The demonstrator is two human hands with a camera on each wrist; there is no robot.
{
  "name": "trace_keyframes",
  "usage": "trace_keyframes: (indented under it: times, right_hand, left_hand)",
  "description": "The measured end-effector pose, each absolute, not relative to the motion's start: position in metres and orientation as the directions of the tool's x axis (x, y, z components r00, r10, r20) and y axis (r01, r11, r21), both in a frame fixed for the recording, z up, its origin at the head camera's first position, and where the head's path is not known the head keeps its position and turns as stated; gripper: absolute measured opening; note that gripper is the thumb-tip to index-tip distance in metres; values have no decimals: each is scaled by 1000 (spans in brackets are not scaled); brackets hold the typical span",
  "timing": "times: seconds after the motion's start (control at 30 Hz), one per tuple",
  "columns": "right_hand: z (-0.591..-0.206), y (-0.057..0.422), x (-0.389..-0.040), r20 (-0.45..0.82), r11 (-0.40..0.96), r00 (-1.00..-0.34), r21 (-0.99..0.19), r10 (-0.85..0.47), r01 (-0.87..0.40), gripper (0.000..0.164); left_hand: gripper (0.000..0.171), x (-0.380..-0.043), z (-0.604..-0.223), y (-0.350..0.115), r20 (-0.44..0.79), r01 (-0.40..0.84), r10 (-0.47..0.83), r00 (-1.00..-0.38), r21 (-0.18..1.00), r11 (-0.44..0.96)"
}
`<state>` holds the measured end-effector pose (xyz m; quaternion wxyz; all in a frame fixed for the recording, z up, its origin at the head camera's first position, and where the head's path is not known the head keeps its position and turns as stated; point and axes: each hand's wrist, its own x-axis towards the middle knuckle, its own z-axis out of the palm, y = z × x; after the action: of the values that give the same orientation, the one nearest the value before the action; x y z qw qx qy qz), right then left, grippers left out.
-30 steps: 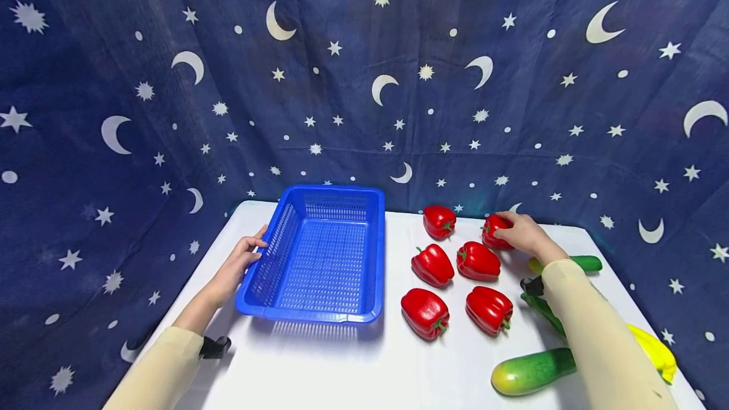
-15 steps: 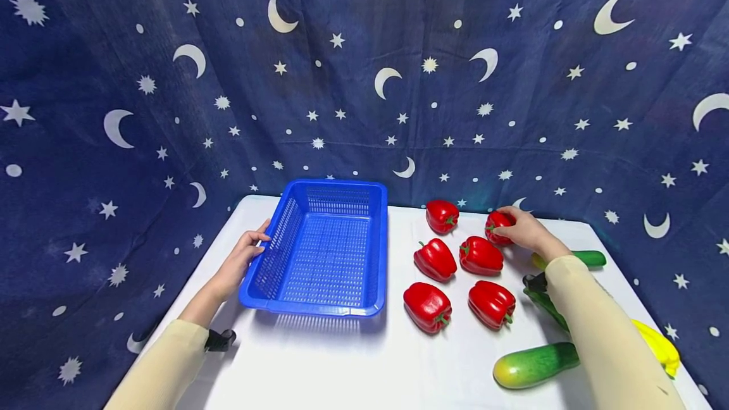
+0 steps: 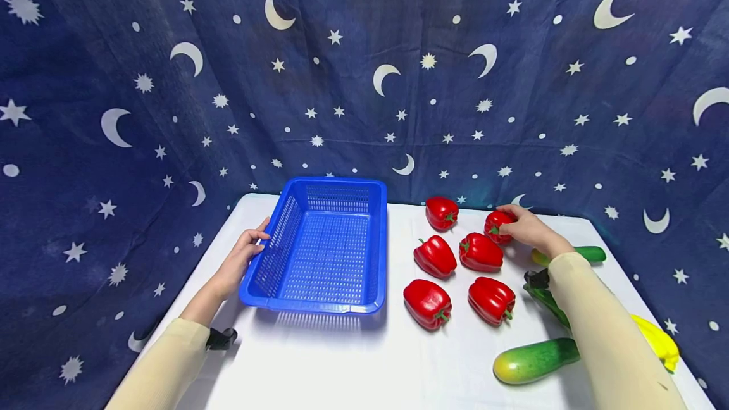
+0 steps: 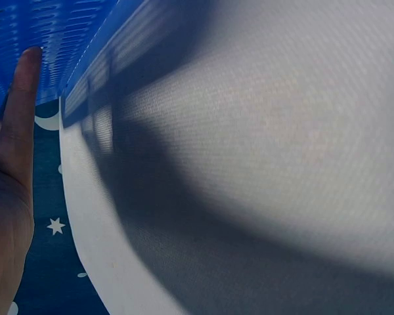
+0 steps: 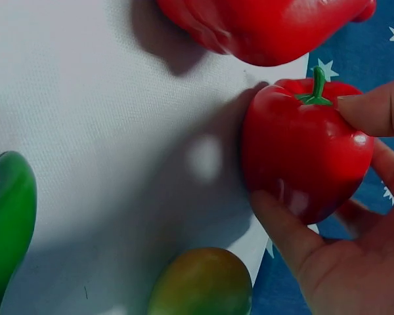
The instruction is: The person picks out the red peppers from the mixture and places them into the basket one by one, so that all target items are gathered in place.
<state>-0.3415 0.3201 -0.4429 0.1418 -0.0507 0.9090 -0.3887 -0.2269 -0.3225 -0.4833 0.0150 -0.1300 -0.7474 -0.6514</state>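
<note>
My left hand [image 3: 242, 257] rests at the left side of a blue perforated plastic basket [image 3: 378, 252], its fingers fairly straight against the rim. In the left wrist view one straight finger [image 4: 23, 98] lies against the basket's holed wall [image 4: 59, 26]. At the back right, my right hand [image 3: 529, 231] grips a red bell pepper [image 3: 497, 223], thumb near the green stem and fingers round the other side. The right wrist view has this bell pepper [image 5: 302, 151] close up; whether it touches the table cannot be told. Several more red bell peppers [image 3: 435, 257] lie between basket and right hand.
Under and beside my right forearm lie a green zucchini with a yellow end [image 3: 535, 360], a dark green vegetable [image 3: 549, 302], another green one [image 3: 589, 254] and something yellow [image 3: 657, 341]. A white-covered table [image 3: 319, 366] meets a blue star-and-moon cloth [image 3: 342, 81] behind.
The head view has shifted slightly, so everything sits a little higher in it. My right hand stays round the bell pepper, and my left hand stays at the basket.
</note>
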Motion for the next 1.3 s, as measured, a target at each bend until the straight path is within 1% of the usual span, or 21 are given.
trace_keyframes:
  times: [0.13, 0.27, 0.57, 0.67, 0.83, 1.07, 1.3]
  right_hand:
    - [-443, 322, -343, -250, 676, -945, -736, -213, 42, 74]
    - [-442, 325, -344, -268, 678, -939, -733, -213, 55, 79]
    - [-444, 325, -347, -294, 680, -936, -728, -192, 89, 81]
    - [-446, 324, -347, -298, 670, -937, -735, -183, 103, 82]
    - [-448, 326, -345, -307, 653, -936, -747, -174, 124, 83]
    - [-449, 326, -343, -297, 641, -939, -758, -174, 121, 83]
    - [-450, 326, -343, -282, 659, -947, -743, -157, 112, 81]
  left_hand:
    - [25, -226, -481, -321, 199, 219, 177, -964, 970, 107]
    - [25, -225, -479, -320, 178, 200, 168, -970, 972, 127]
    - [24, -226, -476, -326, 172, 212, 184, -968, 951, 226]
    - [24, -227, -476, -326, 161, 206, 198, -967, 949, 238]
    - [25, -227, -475, -324, 147, 196, 205, -968, 950, 243]
    - [26, -227, -476, -323, 149, 193, 196, -969, 955, 228]
    - [28, -227, -478, -322, 162, 201, 187, -969, 956, 216]
